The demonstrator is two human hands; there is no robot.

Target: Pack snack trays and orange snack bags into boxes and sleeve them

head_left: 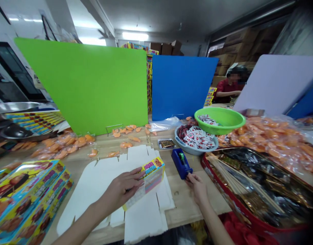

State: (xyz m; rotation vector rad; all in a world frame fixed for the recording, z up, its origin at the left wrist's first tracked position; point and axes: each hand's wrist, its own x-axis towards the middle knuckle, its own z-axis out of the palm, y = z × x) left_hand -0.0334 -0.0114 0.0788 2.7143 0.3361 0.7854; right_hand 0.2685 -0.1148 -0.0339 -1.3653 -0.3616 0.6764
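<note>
My left hand grips a small printed cardboard box, its fingers across the box's near side. The box is yellow and blue with pink lettering and stands tilted over a stack of flat white carton blanks. To the right, a blue tape dispenser with a green core rests on the wooden table. The fingers of my right hand are pinched together at its cutting end, on the tape; the strip itself is too small to see clearly.
Finished-looking printed boxes are stacked at left. A red tray of wrapped packets and sticks lies at right. Behind stand a grey-blue basin of sachets and a green basin. Green and blue dividers rise behind; another person sits beyond.
</note>
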